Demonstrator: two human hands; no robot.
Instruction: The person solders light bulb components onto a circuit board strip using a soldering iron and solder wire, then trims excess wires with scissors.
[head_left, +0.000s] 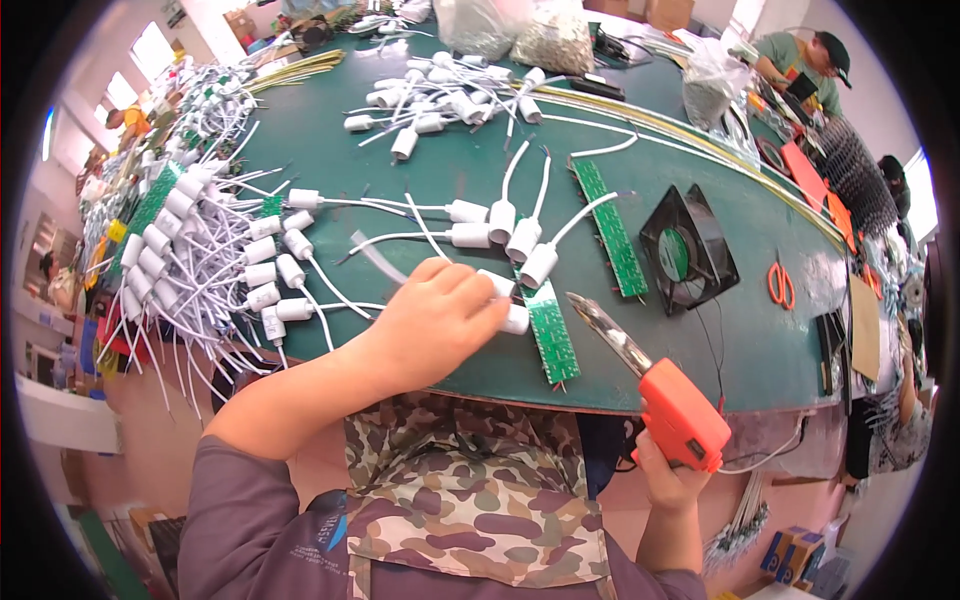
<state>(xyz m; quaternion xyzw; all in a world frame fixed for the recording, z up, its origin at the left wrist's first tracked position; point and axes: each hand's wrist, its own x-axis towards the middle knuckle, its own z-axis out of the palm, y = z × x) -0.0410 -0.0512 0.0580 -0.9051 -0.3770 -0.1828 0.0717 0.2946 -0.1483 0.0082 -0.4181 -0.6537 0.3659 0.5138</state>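
Observation:
My left hand [440, 318] is closed, its fingers pinching a white plastic cylinder with a wire [515, 320] at the end of a green circuit board strip [553, 340]. More white wired cylinders [523, 240] stand or lie along that strip, their leads pointing away. My right hand [668, 470] grips an orange soldering gun [685, 412] by its handle. The gun's metal tip [590, 308] points up and left, just right of the strip and apart from it. What exactly lies under my left fingertips is partly hidden.
A second green board [610, 230] and a black fan [690, 248] lie to the right, with orange scissors [780, 285] beyond. Wired cylinders pile up at the left [165, 245] and far middle [440, 95]. Another person [800, 70] works at the far right.

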